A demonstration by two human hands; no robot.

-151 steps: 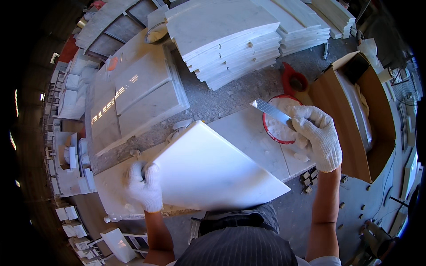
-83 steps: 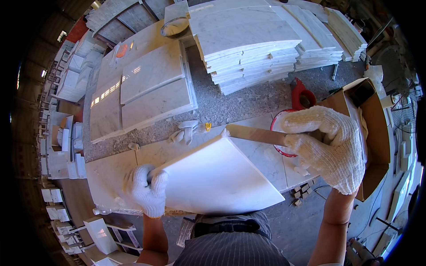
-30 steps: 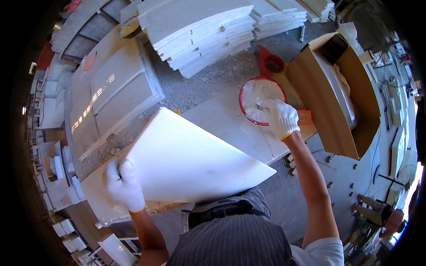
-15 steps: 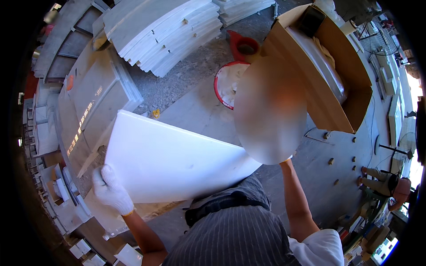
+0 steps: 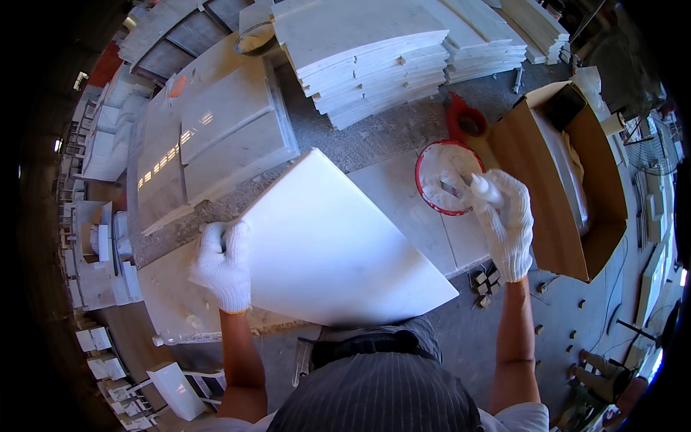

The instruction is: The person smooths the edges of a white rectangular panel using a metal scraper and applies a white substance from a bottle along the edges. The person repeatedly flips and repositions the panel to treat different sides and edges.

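My left hand (image 5: 222, 263), in a white glove, grips the left edge of a large white stone slab (image 5: 338, 245) that stands tilted on its edge against my body. My right hand (image 5: 500, 216), also gloved, is closed on a putty knife (image 5: 453, 189) whose blade dips into a red-rimmed bowl of white paste (image 5: 448, 176). The bowl sits on the flat stone tiles of the workbench (image 5: 403, 194) just right of the slab.
A stack of white slabs (image 5: 367, 61) lies across the gravel at the back. More slabs (image 5: 216, 137) lie at the left. An open cardboard box (image 5: 568, 180) stands at the right, a red container (image 5: 464, 119) behind the bowl. Small blocks (image 5: 486, 277) sit by the bench edge.
My right hand, raised close to the camera half a second ago, has dropped back to the bowl with the putty knife. The left hand still holds the tilted slab.
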